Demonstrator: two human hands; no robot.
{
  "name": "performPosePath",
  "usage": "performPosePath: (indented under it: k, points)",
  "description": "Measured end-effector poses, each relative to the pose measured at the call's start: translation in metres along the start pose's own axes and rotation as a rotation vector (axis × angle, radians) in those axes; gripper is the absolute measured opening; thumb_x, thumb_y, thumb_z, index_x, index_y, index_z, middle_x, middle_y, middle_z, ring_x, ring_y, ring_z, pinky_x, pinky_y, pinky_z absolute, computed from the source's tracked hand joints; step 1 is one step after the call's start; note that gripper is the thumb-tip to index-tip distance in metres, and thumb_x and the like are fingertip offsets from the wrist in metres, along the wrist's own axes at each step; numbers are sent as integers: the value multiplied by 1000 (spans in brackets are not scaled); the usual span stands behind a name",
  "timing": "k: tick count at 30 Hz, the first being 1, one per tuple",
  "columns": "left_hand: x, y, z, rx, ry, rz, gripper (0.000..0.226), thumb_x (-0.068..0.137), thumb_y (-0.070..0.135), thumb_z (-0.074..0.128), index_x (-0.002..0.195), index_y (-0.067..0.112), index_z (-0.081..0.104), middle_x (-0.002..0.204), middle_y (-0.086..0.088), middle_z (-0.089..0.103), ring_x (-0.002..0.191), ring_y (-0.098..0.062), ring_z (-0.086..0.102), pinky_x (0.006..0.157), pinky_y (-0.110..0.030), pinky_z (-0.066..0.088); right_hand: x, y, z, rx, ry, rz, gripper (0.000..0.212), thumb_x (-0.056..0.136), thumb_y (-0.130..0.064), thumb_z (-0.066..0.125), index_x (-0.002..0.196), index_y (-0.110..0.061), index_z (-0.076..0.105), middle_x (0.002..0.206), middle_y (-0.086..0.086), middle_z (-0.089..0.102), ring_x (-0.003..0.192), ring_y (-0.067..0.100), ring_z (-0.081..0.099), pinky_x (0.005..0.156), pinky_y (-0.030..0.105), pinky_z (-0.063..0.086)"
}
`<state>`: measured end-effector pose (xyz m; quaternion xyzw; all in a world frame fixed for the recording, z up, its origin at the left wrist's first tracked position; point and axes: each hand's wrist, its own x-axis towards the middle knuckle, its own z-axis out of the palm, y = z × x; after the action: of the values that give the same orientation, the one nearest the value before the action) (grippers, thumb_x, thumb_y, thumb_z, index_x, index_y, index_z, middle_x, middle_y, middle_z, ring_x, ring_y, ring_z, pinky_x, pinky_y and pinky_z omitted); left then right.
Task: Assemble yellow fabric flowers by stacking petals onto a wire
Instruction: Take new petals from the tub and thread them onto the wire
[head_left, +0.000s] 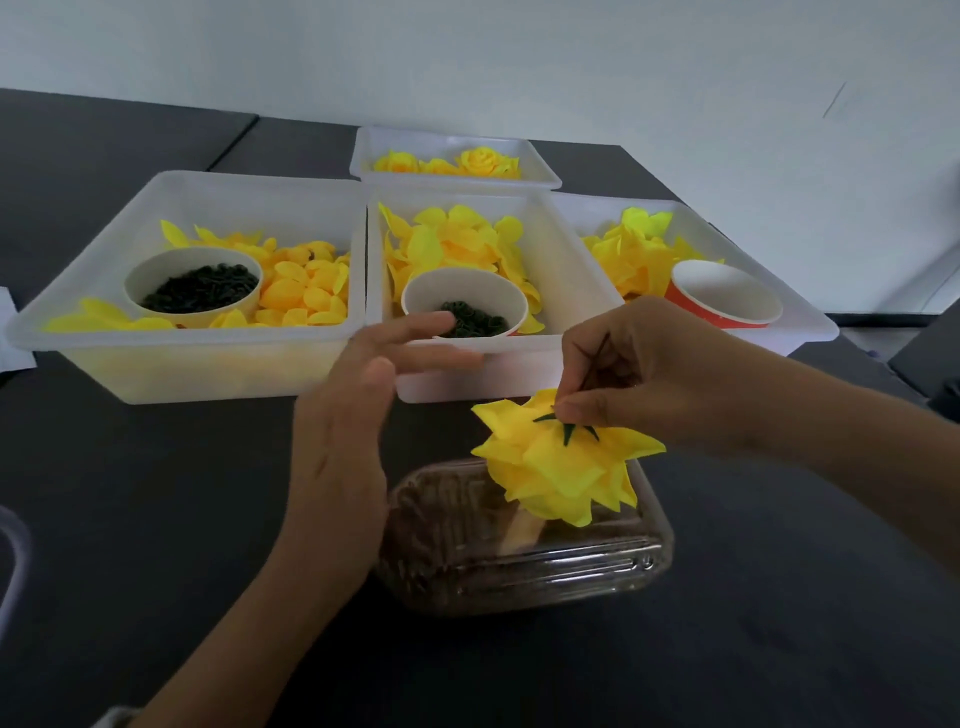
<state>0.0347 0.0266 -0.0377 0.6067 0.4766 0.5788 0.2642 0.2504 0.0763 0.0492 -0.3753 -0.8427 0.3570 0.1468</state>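
Note:
My right hand (639, 374) pinches a thin wire (597, 358) that runs up through its fingers, at the back of a yellow fabric flower (561, 462). The flower hangs face down, and a green star-shaped sepal (571, 428) lies against its petals just under my fingertips. My left hand (358, 410) hovers to the left of the flower with straight, spread fingers and holds nothing. Its fingertips reach the front wall of the middle tray (571, 291).
A clear plastic box (524, 551) of brownish pieces sits under the flower. Three white trays of yellow petals stand behind; the left tray (104, 280) and the middle one each hold a cup of dark green parts (200, 288), the right tray an orange cup (722, 296). A far tray (457, 156) holds finished flowers.

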Motion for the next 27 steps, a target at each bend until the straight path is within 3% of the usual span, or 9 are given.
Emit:
performPosePath:
  k: [3,6,8,12,14,18,22,27]
  points:
    - [-10,-6,-1,-52,177,-43,56,104,-4,21,99,19,72,119,9,68,125,-8,54,100,-31,41,1,1,2,27,-33,28,9,83,-12,73,74,-12,71,72,1,73,68,17,70,66,29,57]
    - [-7,-9,-1,-66,205,-115,56,104,5,27,91,35,72,111,25,67,116,5,55,93,-28,40,-1,4,8,31,-1,38,11,82,-15,74,72,-14,71,69,4,72,67,25,67,66,38,56]
    - [-3,-9,0,-143,191,-170,48,100,18,30,87,36,73,106,27,68,112,8,55,91,-23,40,-2,5,10,36,26,40,12,81,-17,74,70,-16,71,68,8,70,66,30,64,63,41,54]
    - [-5,-5,3,-106,153,-111,42,97,14,33,90,25,73,100,27,69,105,11,57,83,-4,40,-6,5,19,29,77,23,17,82,-13,73,67,-16,67,61,-5,67,53,1,54,52,13,42]
    - [-5,-5,5,-44,89,-96,39,97,17,35,92,22,74,99,21,70,104,10,58,83,-2,38,-7,4,23,17,101,21,18,83,-9,72,68,-14,65,61,-10,66,56,-1,57,54,10,42]
    - [-3,-5,11,-9,-58,-135,35,100,24,40,98,15,73,100,8,72,99,-1,64,87,-14,47,-7,-1,25,-47,132,43,14,84,-11,72,71,-12,67,67,-10,68,61,-1,59,57,12,43]
    - [-3,-4,16,111,-180,-173,26,101,19,47,103,19,72,99,10,71,92,0,64,80,-15,48,-12,1,26,-59,190,77,10,83,-16,74,77,-10,70,70,-2,66,61,0,55,60,20,46]
    - [11,-1,7,3,-173,-365,36,104,18,39,103,10,74,99,-7,74,92,-19,69,82,-23,54,-15,-6,24,-169,212,82,15,82,-22,75,75,-11,68,67,-4,63,60,2,53,56,18,42]
